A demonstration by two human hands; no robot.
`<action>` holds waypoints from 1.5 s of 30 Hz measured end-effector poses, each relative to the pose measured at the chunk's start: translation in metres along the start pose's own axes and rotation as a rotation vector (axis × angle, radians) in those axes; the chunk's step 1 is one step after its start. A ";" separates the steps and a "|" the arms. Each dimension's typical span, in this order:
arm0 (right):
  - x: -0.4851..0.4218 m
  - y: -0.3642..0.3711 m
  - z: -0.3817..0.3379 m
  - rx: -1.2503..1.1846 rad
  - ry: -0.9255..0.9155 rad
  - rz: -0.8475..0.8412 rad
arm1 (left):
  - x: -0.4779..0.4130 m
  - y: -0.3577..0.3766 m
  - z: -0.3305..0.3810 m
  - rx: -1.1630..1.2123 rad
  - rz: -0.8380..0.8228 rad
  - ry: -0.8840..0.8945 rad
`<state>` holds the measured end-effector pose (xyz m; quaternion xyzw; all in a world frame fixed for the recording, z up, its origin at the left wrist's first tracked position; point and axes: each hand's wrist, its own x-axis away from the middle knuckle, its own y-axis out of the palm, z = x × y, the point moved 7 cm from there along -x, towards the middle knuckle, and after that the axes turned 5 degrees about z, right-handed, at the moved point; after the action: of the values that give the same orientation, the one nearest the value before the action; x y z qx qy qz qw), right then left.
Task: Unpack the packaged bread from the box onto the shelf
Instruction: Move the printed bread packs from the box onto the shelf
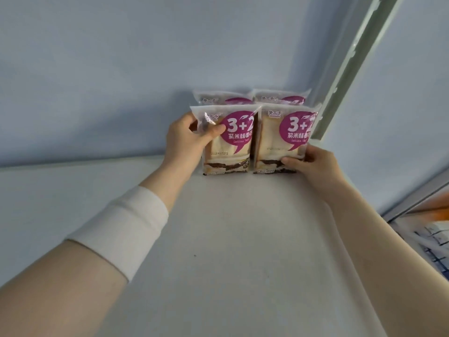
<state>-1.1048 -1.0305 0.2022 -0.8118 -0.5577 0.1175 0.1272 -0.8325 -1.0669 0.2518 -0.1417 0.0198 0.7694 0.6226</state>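
Head view: shelf (pixel 218 239), back right corner.
Your left hand (pixel 187 139) pinches the left front pack (pixel 230 147) of sliced bread at its upper corner; your right hand (pixel 313 164) grips the right front pack (pixel 279 142) at its lower edge. Both stand upright just before two rear packs (pixel 223 98).

Two bread packs (pixel 255 139) before two others (pixel 252 98) on shelf (pixel 218 239).

Looks like a shop: a white display shelf (pixel 218 239) on a slotted upright (pixel 349 69), with identical bread packs (pixel 228 139) faced up in rows.
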 end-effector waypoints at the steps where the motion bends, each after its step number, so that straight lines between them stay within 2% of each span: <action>1: -0.003 0.002 0.000 0.010 -0.009 0.005 | -0.001 0.000 -0.001 -0.004 0.017 0.011; 6: -0.005 0.000 -0.001 0.080 -0.071 0.114 | 0.002 -0.002 0.000 -0.058 0.122 0.060; 13: 0.029 0.002 -0.018 0.210 -0.009 0.239 | 0.017 -0.007 0.009 -0.031 0.087 -0.020; 16: 0.074 -0.003 -0.037 0.412 -0.062 0.258 | 0.041 -0.023 0.024 -0.232 0.064 0.071; 18: 0.116 -0.003 -0.048 0.621 -0.115 0.225 | 0.071 -0.030 0.042 -0.524 -0.014 0.257; 22: 0.213 -0.009 -0.055 0.928 -0.164 0.208 | 0.171 -0.017 0.069 -1.015 -0.375 0.607; 26: 0.312 -0.032 -0.052 1.082 -0.096 0.197 | 0.281 -0.011 0.092 -1.222 -0.618 0.740; 30: 0.399 -0.086 -0.043 1.092 -0.050 0.243 | 0.371 0.007 0.122 -1.223 -0.688 0.822; 36: 0.531 -0.207 0.028 1.122 0.205 0.299 | 0.523 0.075 0.135 -1.111 -0.809 0.867; 41: 0.682 -0.304 0.155 1.093 0.591 0.304 | 0.690 0.148 0.093 -1.086 -1.047 0.927; 45: 0.773 -0.353 0.239 1.002 0.853 0.305 | 0.798 0.195 0.046 -1.109 -1.282 0.913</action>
<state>-1.2222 -0.1670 0.0592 -0.6997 -0.2159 0.0476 0.6794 -1.1771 -0.3407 0.0741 -0.6854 -0.1876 0.0536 0.7016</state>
